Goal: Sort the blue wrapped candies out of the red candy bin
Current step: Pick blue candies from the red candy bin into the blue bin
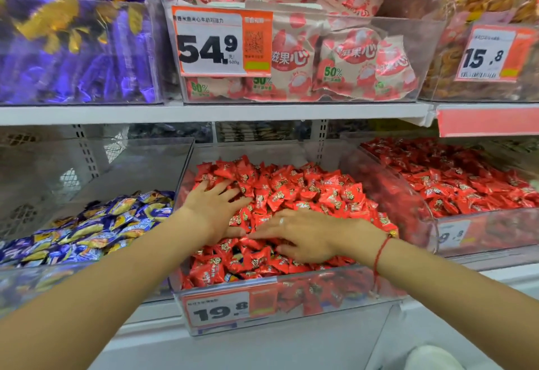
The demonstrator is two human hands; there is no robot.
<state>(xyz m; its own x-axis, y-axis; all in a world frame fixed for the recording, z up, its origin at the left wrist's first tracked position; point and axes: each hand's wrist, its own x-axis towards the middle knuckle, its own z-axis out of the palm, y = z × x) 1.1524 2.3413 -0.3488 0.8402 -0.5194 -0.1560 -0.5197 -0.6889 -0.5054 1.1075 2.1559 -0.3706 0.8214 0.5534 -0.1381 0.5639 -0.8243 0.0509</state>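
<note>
Setting: shop shelving, two white tiers of clear plastic bins seen from above and in front.
Red candy bin [291,291]: middle of the lower tier, heaped with red wrapped candies [306,192]; a price label [217,310] reading 19.8 sits on its front wall.
Left hand [214,209]: palm down on the left side of the red heap, fingers straight and spread, tips pointing toward the back of the bin; it presses on the candies and grips nothing.
Right hand [303,235]: palm down on the front middle of the heap, fingers stretched out to the left, flat on the wrappers; a ring shows on one finger and a red string bracelet [380,253] circles the wrist.
Hands together or apart: close, the right fingertips almost meeting the left thumb side, both flat rather than clamped on anything.
Blue wrapped candies in the red bin: a small blue and yellow wrapper [232,277] peeks out near the front wall, left of centre, half buried; another dark bit just above it is too hidden to tell.
Blue candy bin [87,270]: just left of the red bin, holding blue and yellow wrapped candies [96,232], lower in level than the red heap.
Right neighbour: another bin of red candies [455,183], with a partly readable price tag.
Upper tier: purple and gold wrappers [73,43] at left, pink and white packets [344,60] behind a 54.9 tag [221,41] in the middle, orange snacks with a 15.8 tag [490,55] at right.
</note>
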